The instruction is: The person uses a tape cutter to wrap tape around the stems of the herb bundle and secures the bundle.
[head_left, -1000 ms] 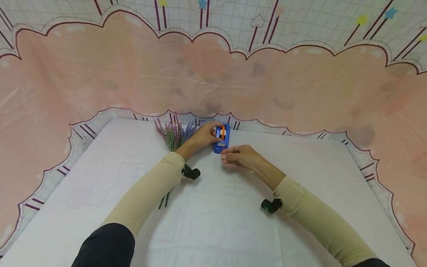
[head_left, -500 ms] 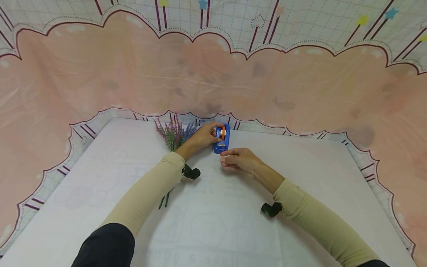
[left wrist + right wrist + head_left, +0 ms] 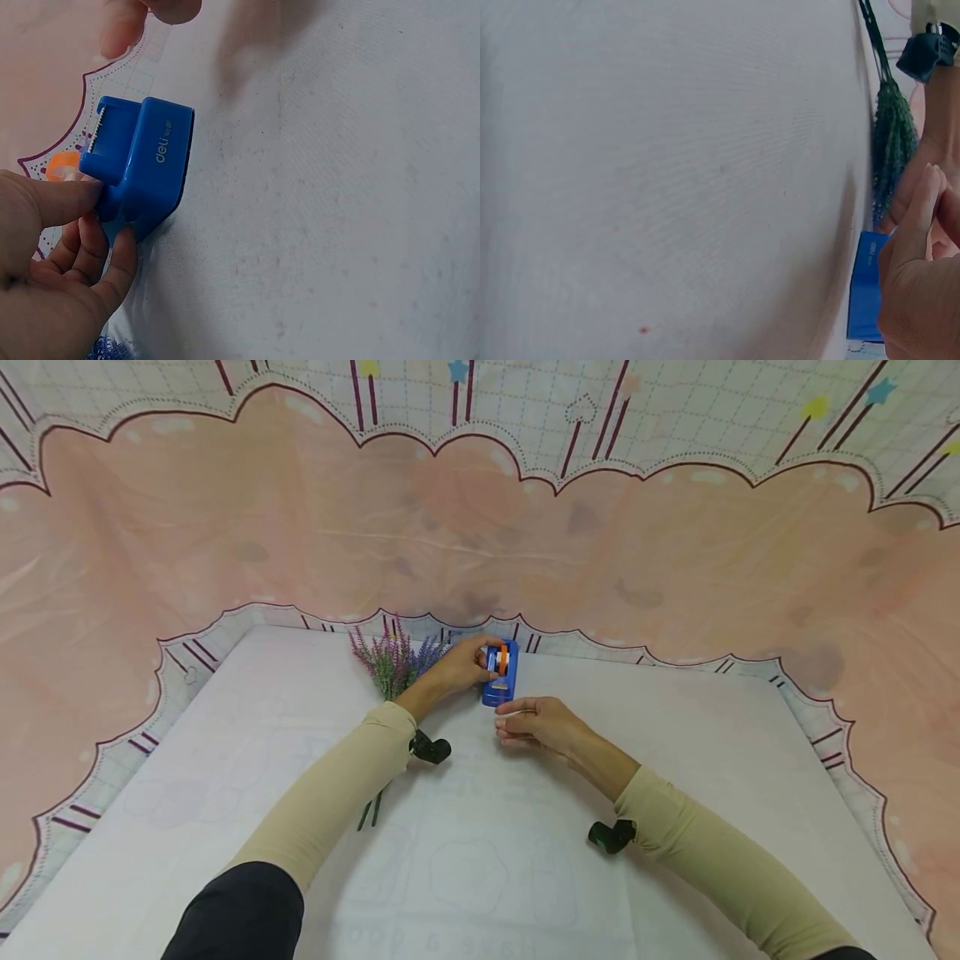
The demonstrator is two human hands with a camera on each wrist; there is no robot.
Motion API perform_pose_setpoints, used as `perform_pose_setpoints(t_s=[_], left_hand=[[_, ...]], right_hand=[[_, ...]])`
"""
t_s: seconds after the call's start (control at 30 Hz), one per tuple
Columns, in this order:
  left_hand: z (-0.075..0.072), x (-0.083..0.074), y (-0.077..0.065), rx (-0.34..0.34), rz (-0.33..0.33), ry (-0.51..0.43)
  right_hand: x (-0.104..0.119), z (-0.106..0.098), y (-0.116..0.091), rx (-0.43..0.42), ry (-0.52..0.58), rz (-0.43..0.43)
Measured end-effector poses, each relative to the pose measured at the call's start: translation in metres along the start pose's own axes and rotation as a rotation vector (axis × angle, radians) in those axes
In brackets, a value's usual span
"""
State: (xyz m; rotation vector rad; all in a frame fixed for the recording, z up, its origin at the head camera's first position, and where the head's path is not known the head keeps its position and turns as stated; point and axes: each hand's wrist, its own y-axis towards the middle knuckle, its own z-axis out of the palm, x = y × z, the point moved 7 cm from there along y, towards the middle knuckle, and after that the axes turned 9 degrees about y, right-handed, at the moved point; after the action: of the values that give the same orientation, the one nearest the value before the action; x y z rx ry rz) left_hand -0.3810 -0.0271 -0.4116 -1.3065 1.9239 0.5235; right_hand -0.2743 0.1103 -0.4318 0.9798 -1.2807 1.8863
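Tape dispenser [image 3: 511, 675], boxy blue plastic, orange hub [image 3: 502, 657]: far centre of white-covered surface [image 3: 690, 727], grasped by left hand [image 3: 459, 665], presumably for steadiness; right hand [image 3: 543, 724] beside near end, thumb and forefinger together, cannot tell whether holding anything.

We saw smooth, glossy plastic on the tape dispenser [image 3: 161, 154], with a rough, toothed edge [image 3: 97, 129] and a shinier plastic wheel [image 3: 63, 162]. The table cover [image 3: 322, 187] looked to us like matt cloth with a fine-grained texture, while the backdrop [image 3: 480, 543] seemed smooth, creased and faintly shiny. We took the sleeves [image 3: 333, 785] for matt cloth and found the flowers [image 3: 388, 664] rough and bristly.
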Motion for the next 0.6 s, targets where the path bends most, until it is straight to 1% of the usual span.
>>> perform_pose_setpoints(t_s=[0.23, 0.43, 0.6], left_hand=[[-0.0003, -0.0006, -0.0007, -0.002, 0.012, -0.011], [-0.0002, -0.0007, -0.0006, -0.006, 0.017, 0.011], [0.0004, 0.0004, 0.0006, -0.008, 0.011, 0.025]], right_hand=[[-0.0019, 0.0025, -0.002, 0.003, -0.032, 0.004], [-0.0032, 0.0053, -0.0043, 0.004, -0.004, -0.019], [-0.005, 0.0062, -0.0051, 0.005, 0.017, -0.021]])
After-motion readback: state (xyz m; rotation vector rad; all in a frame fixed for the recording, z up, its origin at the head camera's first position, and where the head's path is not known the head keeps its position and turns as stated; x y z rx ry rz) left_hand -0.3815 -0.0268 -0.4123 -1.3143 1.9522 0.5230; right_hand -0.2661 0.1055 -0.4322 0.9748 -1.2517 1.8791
